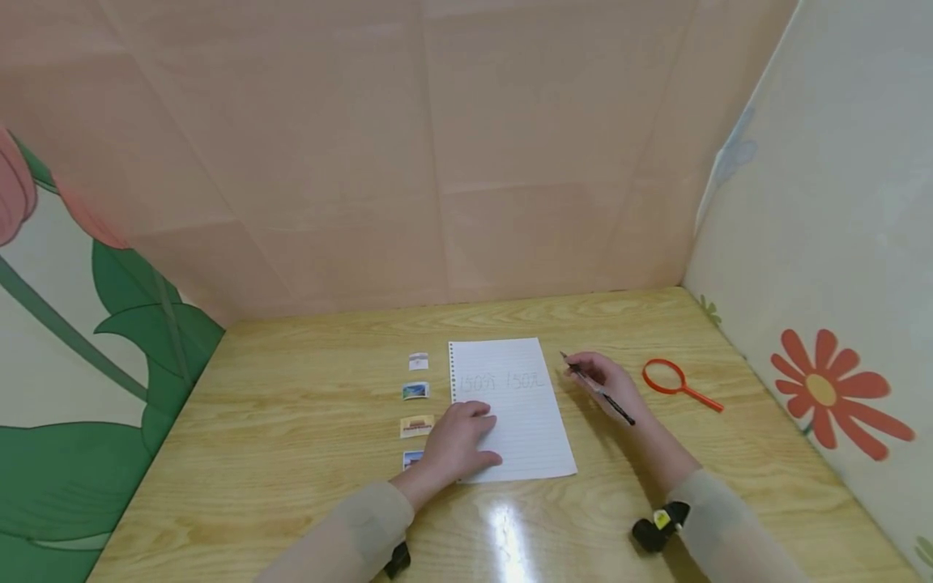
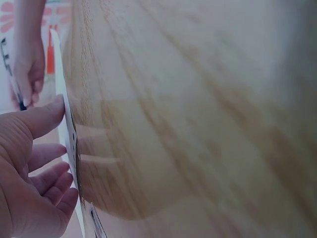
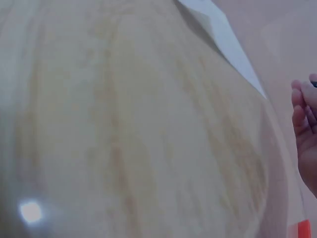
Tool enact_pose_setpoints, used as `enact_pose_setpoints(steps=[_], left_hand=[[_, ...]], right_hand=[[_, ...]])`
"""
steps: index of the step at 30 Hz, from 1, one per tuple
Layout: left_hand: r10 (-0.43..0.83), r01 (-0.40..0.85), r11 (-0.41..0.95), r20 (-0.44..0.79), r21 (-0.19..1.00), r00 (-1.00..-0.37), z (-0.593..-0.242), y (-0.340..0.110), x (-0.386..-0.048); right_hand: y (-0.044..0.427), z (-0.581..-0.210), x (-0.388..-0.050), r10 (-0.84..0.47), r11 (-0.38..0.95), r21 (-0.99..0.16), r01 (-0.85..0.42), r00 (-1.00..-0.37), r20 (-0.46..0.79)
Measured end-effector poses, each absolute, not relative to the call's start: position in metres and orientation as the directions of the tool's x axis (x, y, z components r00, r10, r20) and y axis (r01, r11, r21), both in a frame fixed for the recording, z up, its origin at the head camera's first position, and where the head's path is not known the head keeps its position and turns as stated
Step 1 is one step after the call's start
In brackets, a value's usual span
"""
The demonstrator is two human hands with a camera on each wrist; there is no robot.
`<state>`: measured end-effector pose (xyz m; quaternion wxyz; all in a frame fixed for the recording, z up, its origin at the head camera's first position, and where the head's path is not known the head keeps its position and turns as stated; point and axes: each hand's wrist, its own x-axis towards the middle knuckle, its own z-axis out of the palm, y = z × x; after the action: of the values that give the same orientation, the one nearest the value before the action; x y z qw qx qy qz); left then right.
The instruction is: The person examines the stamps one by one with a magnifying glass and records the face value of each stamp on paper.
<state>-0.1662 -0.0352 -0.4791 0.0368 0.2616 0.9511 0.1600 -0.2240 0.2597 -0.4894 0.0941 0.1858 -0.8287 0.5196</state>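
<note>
A lined white sheet [image 1: 513, 437] with handwriting across its upper part lies on the wooden table. My left hand [image 1: 461, 441] rests on the sheet's left edge, fingers spread; the left wrist view shows its fingertips [image 2: 58, 105] touching the paper [image 2: 69, 124]. Right of the sheet, my right hand [image 1: 608, 385] pinches a dark pen [image 1: 618, 409] near its tip, off the paper. In the right wrist view my right hand [image 3: 307, 134] is at the right edge, with only a bit of the pen showing, beside the sheet's corner [image 3: 233, 44].
Several small picture cards [image 1: 416, 390] stand in a column left of the sheet, the lowest partly behind my left hand. A red magnifying glass [image 1: 703, 398] lies right of my right hand. A pink backdrop [image 1: 437, 162] rises behind the table [image 1: 291, 421].
</note>
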Motion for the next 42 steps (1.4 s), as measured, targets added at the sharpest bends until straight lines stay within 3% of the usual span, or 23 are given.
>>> enact_pose_setpoints(steps=[7, 12, 22, 32, 42], left_hand=[[0.504, 0.478, 0.816, 0.003, 0.326, -0.864, -0.478, -0.035, -0.167], [0.506, 0.482, 0.815, 0.01, 0.322, -0.863, -0.478, -0.035, -0.167], [0.5, 0.472, 0.815, 0.003, 0.336, -0.866, -0.479, -0.035, -0.167], [0.499, 0.474, 0.813, 0.015, 0.337, -0.867, -0.479, -0.035, -0.167], [0.512, 0.495, 0.808, 0.036, 0.318, -0.858, -0.481, -0.035, -0.167]], right_hand=[[0.269, -0.488, -0.228, -0.275, 0.162, -0.931, -0.326, -0.921, 0.275], [0.27, -0.491, -0.231, -0.247, 0.158, -0.954, -0.253, -0.946, 0.21], [0.268, -0.491, -0.232, -0.16, 0.256, -0.946, -0.199, -0.974, 0.161], [0.282, -0.49, -0.236, 0.012, 0.554, -0.824, -0.12, -0.988, 0.152], [0.296, -0.487, -0.235, 0.014, 0.629, -0.772, -0.096, -0.991, 0.135]])
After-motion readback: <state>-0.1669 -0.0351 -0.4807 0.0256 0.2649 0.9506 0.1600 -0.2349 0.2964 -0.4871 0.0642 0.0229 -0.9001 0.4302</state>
